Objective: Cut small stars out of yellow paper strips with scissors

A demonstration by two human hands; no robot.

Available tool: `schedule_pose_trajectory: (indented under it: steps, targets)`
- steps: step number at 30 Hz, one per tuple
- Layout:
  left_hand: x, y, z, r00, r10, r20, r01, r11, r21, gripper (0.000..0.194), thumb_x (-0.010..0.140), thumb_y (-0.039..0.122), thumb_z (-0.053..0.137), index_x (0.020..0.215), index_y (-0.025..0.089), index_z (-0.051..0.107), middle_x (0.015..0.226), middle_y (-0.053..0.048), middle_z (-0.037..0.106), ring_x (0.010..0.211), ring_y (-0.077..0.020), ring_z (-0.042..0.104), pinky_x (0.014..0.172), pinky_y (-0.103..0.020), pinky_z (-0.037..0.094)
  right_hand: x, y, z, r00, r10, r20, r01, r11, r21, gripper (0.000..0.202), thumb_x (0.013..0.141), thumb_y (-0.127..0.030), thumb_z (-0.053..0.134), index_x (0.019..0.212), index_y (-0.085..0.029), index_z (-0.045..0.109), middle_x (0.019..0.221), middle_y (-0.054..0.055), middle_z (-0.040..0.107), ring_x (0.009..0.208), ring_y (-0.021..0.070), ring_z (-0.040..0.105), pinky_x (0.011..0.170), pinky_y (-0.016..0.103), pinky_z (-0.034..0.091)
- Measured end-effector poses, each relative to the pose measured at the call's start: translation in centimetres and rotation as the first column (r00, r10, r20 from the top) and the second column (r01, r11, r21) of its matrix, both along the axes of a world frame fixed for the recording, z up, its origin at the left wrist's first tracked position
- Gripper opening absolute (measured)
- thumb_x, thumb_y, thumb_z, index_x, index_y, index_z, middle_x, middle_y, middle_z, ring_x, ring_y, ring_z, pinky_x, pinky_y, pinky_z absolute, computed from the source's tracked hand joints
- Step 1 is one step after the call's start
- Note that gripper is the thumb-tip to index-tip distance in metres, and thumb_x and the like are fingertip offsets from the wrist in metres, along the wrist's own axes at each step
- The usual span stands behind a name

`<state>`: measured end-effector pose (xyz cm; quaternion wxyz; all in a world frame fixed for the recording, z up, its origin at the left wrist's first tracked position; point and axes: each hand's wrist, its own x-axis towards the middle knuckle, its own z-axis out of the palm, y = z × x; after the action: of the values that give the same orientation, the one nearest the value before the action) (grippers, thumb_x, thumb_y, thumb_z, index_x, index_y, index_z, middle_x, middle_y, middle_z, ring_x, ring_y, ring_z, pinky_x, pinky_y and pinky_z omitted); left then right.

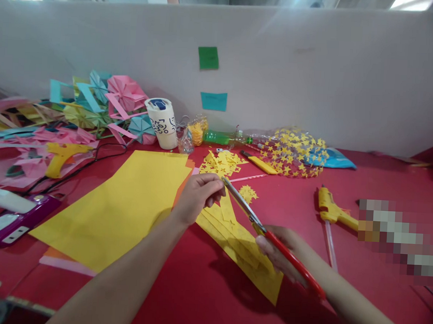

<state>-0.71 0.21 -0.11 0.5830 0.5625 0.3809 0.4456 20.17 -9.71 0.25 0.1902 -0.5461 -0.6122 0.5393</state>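
Note:
My right hand (282,250) is closed around the red handles of a pair of scissors (248,212), whose blades point up and left. The blade tips reach the fingers of my left hand (203,193), which are pinched together. A small yellow bit seems to sit at those fingertips, too small to make out. Below the scissors lie yellow paper strips (241,250) with marks on them. Just beyond my left hand is a heap of yellow paper scraps (223,163), some with star-shaped holes. A small pile of cut yellow stars (248,193) lies right of the blades.
Large yellow paper sheets (138,201) lie at left, over orange and pink ones. A yellow glue gun (330,206) is at right, another glue gun (59,158) at left by a purple power strip (21,219). A white cup (162,125), yellow cutter (262,163) and star-covered clear bag (293,151) stand behind.

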Motion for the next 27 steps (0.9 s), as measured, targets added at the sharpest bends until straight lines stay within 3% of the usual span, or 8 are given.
schedule_pose_trajectory:
  steps: [9, 14, 19, 22, 27]
  targets:
    - [0.5, -0.6, 0.1, 1.0, 0.016, -0.001, -0.016, 0.996, 0.089, 0.024, 0.081, 0.029, 0.056, 0.061, 0.016, 0.061, 0.055, 0.001, 0.053, 0.046, -0.0062, 0.042, 0.041, -0.019, 0.031, -0.3, -0.3, -1.5, 0.996, -0.06, -0.061, 0.061, 0.998, 0.0, 0.053, 0.082, -0.07, 0.045, 0.068, -0.019, 0.042, 0.05, -0.007, 0.04, 0.034, 0.0042, 0.034, 0.032, 0.016, 0.025]
    - [0.7, -0.9, 0.3, 1.0, 0.026, -0.016, -0.024, 0.993, 0.119, 0.026, 0.082, 0.029, 0.054, 0.061, 0.016, 0.059, 0.055, 0.001, 0.052, 0.047, -0.0063, 0.043, 0.042, -0.019, 0.031, -0.7, -0.8, -1.5, 0.986, -0.106, -0.126, 0.107, 0.994, 0.0, 0.056, 0.077, -0.074, 0.048, 0.067, -0.019, 0.043, 0.048, -0.008, 0.039, 0.033, 0.0036, 0.033, 0.031, 0.016, 0.023]
    - [0.8, -1.0, 0.1, 1.0, 0.003, 0.001, -0.003, 0.993, 0.118, 0.026, 0.083, 0.029, 0.053, 0.062, 0.016, 0.06, 0.056, 0.001, 0.052, 0.047, -0.0063, 0.042, 0.042, -0.019, 0.03, -0.7, -0.5, -2.1, 0.987, -0.087, -0.136, 0.086, 0.996, -0.011, 0.051, 0.08, -0.068, 0.052, 0.068, -0.019, 0.043, 0.049, -0.007, 0.043, 0.032, 0.0032, 0.034, 0.03, 0.015, 0.022]
    - [0.8, -1.0, 0.1, 1.0, 0.01, -0.003, -0.009, 0.992, 0.123, 0.026, 0.083, 0.03, 0.053, 0.062, 0.016, 0.059, 0.056, 0.001, 0.051, 0.047, -0.0065, 0.042, 0.042, -0.02, 0.03, -0.7, -0.2, -2.6, 0.986, -0.148, -0.079, 0.137, 0.982, -0.131, 0.048, 0.078, -0.064, 0.057, 0.063, -0.021, 0.042, 0.042, -0.009, 0.038, 0.03, 0.0055, 0.035, 0.026, 0.016, 0.026]
    - [0.8, -1.1, 0.1, 1.0, 0.018, 0.011, -0.019, 0.992, 0.121, 0.026, 0.082, 0.03, 0.054, 0.06, 0.016, 0.057, 0.056, 0.001, 0.052, 0.048, -0.007, 0.042, 0.042, -0.02, 0.029, -1.0, -0.5, -1.6, 0.982, -0.158, -0.102, 0.149, 0.985, -0.09, 0.044, 0.081, -0.058, 0.057, 0.064, -0.021, 0.04, 0.045, -0.009, 0.039, 0.031, 0.0035, 0.032, 0.027, 0.014, 0.025]
